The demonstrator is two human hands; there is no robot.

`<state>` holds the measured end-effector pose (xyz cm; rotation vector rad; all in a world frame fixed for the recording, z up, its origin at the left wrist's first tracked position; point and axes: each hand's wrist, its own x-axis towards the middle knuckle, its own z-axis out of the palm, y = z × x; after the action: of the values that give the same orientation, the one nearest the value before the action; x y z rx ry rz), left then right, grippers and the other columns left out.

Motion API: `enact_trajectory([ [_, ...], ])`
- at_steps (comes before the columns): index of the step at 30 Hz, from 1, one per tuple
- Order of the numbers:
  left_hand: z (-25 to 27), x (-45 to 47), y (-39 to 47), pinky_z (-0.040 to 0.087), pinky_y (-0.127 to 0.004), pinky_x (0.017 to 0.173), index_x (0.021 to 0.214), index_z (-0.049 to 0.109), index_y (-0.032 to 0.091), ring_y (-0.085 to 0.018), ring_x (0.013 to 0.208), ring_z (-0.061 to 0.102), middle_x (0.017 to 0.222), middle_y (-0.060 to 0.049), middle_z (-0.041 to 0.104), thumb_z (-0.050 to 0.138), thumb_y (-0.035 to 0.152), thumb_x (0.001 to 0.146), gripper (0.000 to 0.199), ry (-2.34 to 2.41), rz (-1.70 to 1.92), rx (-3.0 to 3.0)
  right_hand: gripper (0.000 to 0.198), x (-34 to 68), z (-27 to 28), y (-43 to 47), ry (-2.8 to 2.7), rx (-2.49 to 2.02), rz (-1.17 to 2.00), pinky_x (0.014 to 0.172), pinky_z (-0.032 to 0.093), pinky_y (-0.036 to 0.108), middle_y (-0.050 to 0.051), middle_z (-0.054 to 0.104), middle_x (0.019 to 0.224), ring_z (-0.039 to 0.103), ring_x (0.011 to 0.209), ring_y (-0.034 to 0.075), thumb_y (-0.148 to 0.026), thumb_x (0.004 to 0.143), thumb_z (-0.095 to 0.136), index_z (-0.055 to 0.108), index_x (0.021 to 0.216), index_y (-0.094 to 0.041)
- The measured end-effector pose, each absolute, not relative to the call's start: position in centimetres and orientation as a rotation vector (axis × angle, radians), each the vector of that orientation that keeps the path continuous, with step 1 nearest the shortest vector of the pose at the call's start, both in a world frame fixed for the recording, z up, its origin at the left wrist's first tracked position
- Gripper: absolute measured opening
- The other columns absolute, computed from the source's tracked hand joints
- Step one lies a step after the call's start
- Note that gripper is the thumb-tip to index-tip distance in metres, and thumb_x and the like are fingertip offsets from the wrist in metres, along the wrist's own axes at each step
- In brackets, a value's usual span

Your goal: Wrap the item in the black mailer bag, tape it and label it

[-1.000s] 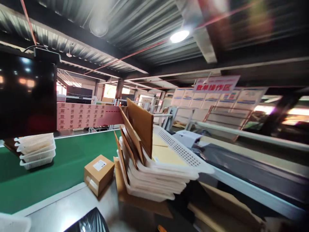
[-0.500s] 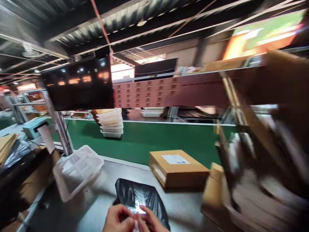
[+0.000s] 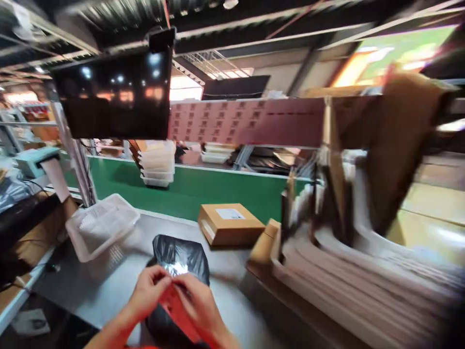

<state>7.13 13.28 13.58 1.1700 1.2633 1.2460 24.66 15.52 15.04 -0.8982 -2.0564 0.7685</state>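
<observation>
My left hand (image 3: 150, 291) and my right hand (image 3: 199, 305) meet over the grey worktop, thumbs and fingers pinched together. Between them is a flat red piece (image 3: 178, 312), thin like a sheet or small packet; its exact kind is unclear. Its upper end lies at the fingertips, and its lower part runs down along my right palm. Just behind and under the hands lies a shiny black plastic bag (image 3: 185, 252), partly covered by them. A closed brown cardboard box (image 3: 228, 232) with a white label sits beyond the bag to the right.
An empty-looking white plastic basket (image 3: 90, 242) stands left on the worktop (image 3: 119, 291). Stacked flat packaging (image 3: 356, 276) and upright cardboard crowd the right side. Behind runs a green conveyor belt (image 3: 196, 184) bearing stacked white baskets (image 3: 157, 165). A black monitor (image 3: 116, 92) hangs above.
The view has tilted down and turned right, so more of my forearms and the right-hand stack shows. The hands stay pinched together; the red piece between them is now plainly visible.
</observation>
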Motion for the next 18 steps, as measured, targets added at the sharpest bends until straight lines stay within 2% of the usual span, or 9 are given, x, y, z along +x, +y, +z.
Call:
enact_trajectory([
  [4,14.3,6.4,13.2,0.049,-0.028,0.073,0.082,0.075,0.016,-0.018,0.074,0.064,0.077,-0.003,0.072,0.073,0.046,0.080,0.030,1.174,1.174,1.138,0.018,24.0,15.7,14.6,-2.048,-0.839,0.528,0.072,0.056,0.026,0.005,0.077,0.088,0.073,0.079,0.017,-0.020,0.101,0.051,0.069,0.102,-0.021],
  [7,13.9,6.1,13.2,0.048,-0.027,0.072,0.082,0.074,0.016,-0.017,0.072,0.062,0.076,-0.002,0.071,0.073,0.045,0.081,0.029,1.142,1.134,1.117,0.016,23.7,15.5,14.2,-2.048,-0.826,0.415,0.076,0.058,0.027,0.006,0.076,0.094,0.073,0.086,0.018,-0.014,0.101,0.052,0.066,0.103,-0.021],
  [13,13.1,5.6,14.1,0.047,-0.028,0.076,0.082,0.074,0.016,-0.017,0.077,0.060,0.077,-0.002,0.070,0.072,0.042,0.080,0.027,1.077,1.076,1.144,0.015,23.5,15.5,14.1,-2.094,-0.872,0.239,0.075,0.057,0.028,0.007,0.076,0.097,0.073,0.085,0.018,-0.014,0.102,0.054,0.067,0.106,-0.020],
  [18,13.5,5.7,14.4,0.044,-0.029,0.074,0.078,0.072,0.015,-0.016,0.073,0.058,0.074,-0.002,0.068,0.070,0.041,0.077,0.026,1.105,0.996,1.153,0.018,23.3,16.2,13.7,-2.186,-0.954,0.036,0.067,0.051,0.027,0.004,0.075,0.087,0.070,0.074,0.017,-0.014,0.103,0.051,0.067,0.096,-0.020],
])
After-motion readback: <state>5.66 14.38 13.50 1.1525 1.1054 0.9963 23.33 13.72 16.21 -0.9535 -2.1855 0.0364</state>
